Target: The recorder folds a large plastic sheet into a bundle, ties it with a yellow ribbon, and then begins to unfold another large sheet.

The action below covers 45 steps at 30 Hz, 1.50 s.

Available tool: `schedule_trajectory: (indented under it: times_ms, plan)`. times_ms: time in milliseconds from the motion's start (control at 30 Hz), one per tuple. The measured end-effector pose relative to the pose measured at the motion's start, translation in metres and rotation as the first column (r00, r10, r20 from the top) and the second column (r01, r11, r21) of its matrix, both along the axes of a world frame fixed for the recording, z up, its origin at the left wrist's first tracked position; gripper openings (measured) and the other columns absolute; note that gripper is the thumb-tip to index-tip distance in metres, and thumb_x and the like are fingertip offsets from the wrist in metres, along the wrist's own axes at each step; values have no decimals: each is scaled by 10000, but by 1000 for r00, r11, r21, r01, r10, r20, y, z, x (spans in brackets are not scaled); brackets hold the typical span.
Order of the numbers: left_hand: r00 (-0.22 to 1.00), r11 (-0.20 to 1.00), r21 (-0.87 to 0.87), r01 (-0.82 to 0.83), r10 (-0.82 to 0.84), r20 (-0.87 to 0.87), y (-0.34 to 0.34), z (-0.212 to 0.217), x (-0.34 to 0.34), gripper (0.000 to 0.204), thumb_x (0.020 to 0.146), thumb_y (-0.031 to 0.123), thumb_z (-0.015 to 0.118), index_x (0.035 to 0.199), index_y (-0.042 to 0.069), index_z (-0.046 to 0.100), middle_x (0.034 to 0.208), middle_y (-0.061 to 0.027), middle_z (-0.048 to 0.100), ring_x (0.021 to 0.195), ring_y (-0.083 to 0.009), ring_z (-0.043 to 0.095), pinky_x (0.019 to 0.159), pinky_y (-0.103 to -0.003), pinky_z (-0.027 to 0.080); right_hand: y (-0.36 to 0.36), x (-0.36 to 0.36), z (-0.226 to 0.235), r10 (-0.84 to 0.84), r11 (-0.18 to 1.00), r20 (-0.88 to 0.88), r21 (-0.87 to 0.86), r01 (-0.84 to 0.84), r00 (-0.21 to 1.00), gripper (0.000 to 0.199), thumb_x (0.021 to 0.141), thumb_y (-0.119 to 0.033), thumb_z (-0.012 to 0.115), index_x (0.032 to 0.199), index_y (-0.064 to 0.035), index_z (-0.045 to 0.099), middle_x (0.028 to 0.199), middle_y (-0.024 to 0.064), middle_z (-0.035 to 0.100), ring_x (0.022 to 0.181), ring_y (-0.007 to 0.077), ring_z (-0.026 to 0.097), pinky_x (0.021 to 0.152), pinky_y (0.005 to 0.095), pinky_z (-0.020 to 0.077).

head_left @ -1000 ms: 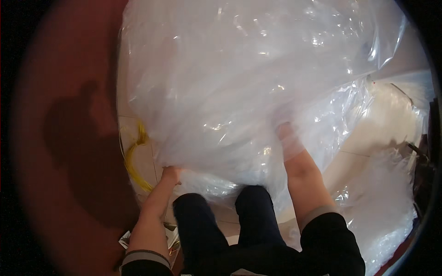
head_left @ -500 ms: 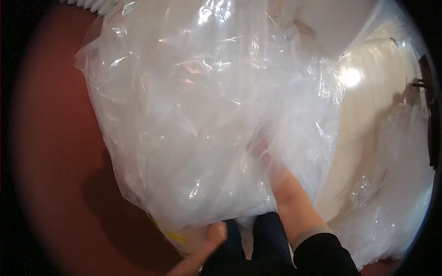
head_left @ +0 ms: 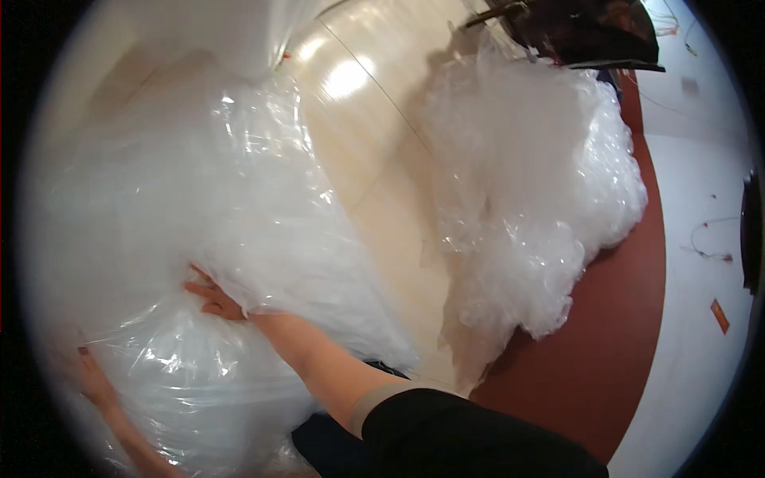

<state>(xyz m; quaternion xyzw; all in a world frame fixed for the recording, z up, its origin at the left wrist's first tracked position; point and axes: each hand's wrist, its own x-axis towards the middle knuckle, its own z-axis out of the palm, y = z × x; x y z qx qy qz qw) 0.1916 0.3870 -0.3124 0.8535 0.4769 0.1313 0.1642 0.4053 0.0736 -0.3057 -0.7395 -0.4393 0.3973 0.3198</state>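
Clear plastic sheeting (head_left: 159, 215) now lies at the view's left, where half a second ago it filled the middle. The right hand (head_left: 215, 298) touches it with fingers spread; the left hand (head_left: 96, 384) is against it, its grip impossible to tell. Across pale floor (head_left: 358, 159) sits another plastic heap (head_left: 526, 175).

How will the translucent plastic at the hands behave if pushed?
The translucent plastic is likely floppy: it creases near the right hand. Its glossy surface may slip. It's probably light for its bulk, looking thin and see-through.
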Motion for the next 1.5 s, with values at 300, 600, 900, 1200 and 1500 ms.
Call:
schedule_trajectory:
  times_ms: [300,600,900,1200,1500]
  plan:
    - [1000,990,-141,1,-5,-25,103,-141,-46,467,845,183,515,1256,21,362,1285,-135,393,1152,-278,406,929,-395,376,-18,6,-3,20,998,-18,-62,-21,1000,591,847,-237,503,1379,-156,260,1466,101,94,1294,268,265,1067,410,174]
    - [951,917,262,300,-265,-161,128,-107,-73,520,865,206,497,1327,52,314,1329,-113,370,1172,-252,401,951,-384,364,20,1,-6,7,991,58,131,-14,998,632,797,-224,545,1365,-119,286,1449,99,164,1329,274,149,1072,417,119]
    - [765,950,-68,305,-287,-576,-178,129,30,571,868,229,455,1381,110,236,1447,-135,172,1335,-354,116,1045,-543,77,-7,1,-28,-120,986,171,136,97,978,536,791,-158,592,1297,-152,414,1456,167,76,1314,332,195,1027,417,254]
    - [978,979,3,205,-205,21,-177,6,-24,500,870,203,393,1351,103,297,1435,-169,169,1314,-424,96,1043,-531,116,-5,8,-18,-99,971,210,235,48,973,546,790,-176,606,1295,-131,404,1448,168,90,1305,365,194,1028,434,252]
    - [960,978,-37,206,-195,199,-173,3,-39,548,832,135,436,1358,135,286,1433,-188,154,1304,-456,83,1043,-529,137,44,174,49,-203,953,858,63,296,473,611,797,-413,562,1341,-282,319,1448,81,181,1325,368,107,1023,558,142]
